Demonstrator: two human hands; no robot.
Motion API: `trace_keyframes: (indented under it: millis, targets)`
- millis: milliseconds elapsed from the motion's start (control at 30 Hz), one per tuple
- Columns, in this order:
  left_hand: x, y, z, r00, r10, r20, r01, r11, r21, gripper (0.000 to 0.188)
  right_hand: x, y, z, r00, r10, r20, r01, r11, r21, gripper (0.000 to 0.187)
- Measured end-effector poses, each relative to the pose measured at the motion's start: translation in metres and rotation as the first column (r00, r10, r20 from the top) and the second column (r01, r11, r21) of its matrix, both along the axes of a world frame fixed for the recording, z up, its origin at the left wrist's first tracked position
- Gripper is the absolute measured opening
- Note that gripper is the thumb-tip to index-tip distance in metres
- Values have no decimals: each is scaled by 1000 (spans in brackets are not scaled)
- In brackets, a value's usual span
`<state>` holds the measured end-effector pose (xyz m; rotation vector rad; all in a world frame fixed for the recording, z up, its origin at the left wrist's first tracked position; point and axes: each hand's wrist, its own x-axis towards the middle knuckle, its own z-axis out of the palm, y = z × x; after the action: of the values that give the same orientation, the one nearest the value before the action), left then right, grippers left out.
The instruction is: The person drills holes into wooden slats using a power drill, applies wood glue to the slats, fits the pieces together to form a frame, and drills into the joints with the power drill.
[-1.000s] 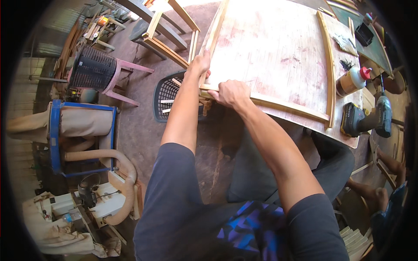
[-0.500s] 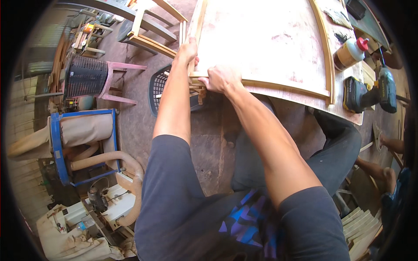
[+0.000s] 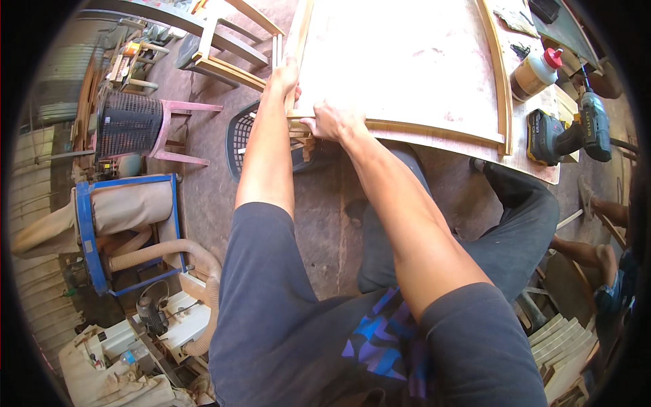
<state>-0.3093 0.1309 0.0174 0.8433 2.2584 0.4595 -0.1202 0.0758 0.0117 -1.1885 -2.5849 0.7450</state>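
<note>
A wooden frame of narrow strips lies on the pale worktop (image 3: 400,61). Its left strip (image 3: 300,30) and near strip (image 3: 434,131) meet at the near left corner. My left hand (image 3: 283,78) is closed around the left strip just beyond that corner, its fingertips partly hidden behind the wood. Closed over the near strip, close to the same corner, is my right hand (image 3: 334,122), with the thumb pointing left along the wood. The corner joint shows between the two hands.
A dark basket (image 3: 237,139) holding wood offcuts stands below the corner. On the worktop's right are a red-capped bottle (image 3: 534,76) and a cordless drill (image 3: 594,125). Left are a pink stool (image 3: 159,136) and a blue-framed machine (image 3: 85,224). A person's leg (image 3: 583,251) shows at right.
The whole view has shifted slightly, with the worktop and its tools now a little further left and up. Both hands keep their hold at the frame's corner.
</note>
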Motion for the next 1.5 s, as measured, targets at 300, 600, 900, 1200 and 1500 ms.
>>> trace_keyframes:
  millis: [300,600,900,1200,1500]
  targets:
    - [-26,5,27,879,-117,-463,197,972,130,69,4,-12,2,993,29,-112,-13,989,148,49]
    - [136,-118,22,849,-42,-527,446,593,671,12,231,-80,19,839,-126,-529,182,982,54,7]
    - [255,-98,-7,816,-241,-525,575,424,700,19,399,-115,-6,775,-558,-297,555,825,-102,3]
    - [271,-103,-24,770,-351,-533,637,450,626,28,378,-46,5,641,-582,-499,673,740,1,29]
    - [274,-119,-20,855,-238,-460,514,505,694,33,360,-48,-7,516,-603,-608,584,767,-266,36]
